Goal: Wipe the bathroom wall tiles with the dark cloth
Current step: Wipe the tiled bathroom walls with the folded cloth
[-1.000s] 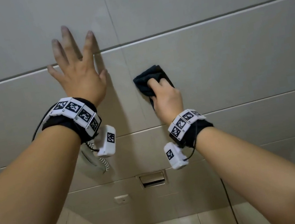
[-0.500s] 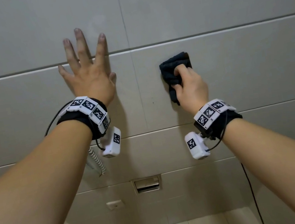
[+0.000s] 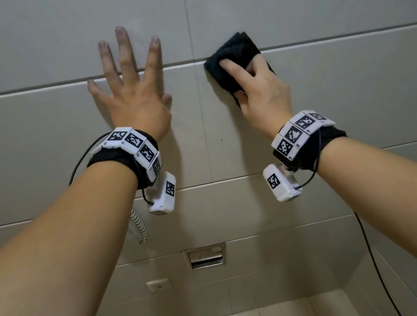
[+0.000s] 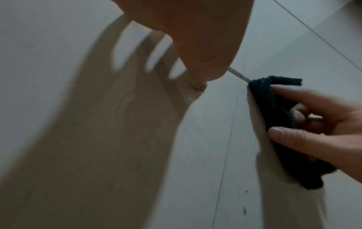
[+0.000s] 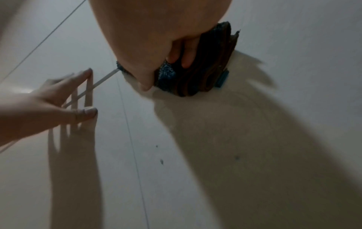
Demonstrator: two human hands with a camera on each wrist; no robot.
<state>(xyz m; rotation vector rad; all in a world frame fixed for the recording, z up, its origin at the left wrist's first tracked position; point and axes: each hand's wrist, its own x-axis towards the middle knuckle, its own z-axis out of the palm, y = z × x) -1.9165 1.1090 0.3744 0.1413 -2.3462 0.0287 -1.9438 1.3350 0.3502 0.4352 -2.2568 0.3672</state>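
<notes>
You have two hands on the wall: your left hand (image 3: 135, 98) with its fingers spread, and your right hand (image 3: 259, 90) curled over one dark cloth (image 3: 233, 53). Each wrist carries one marker band, two in all, left (image 3: 136, 151) and right (image 3: 300, 132). Lower on the wall you can count one metal recess (image 3: 205, 256) and one white socket plate (image 3: 158, 285). Two small dark specks (image 5: 159, 154) mark the tile.

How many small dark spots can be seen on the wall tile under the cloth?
3. Two spots sit close together right of the vertical grout line, below the dark cloth; a fainter spot lies farther right. The hands and their shadows may hide more.
</notes>
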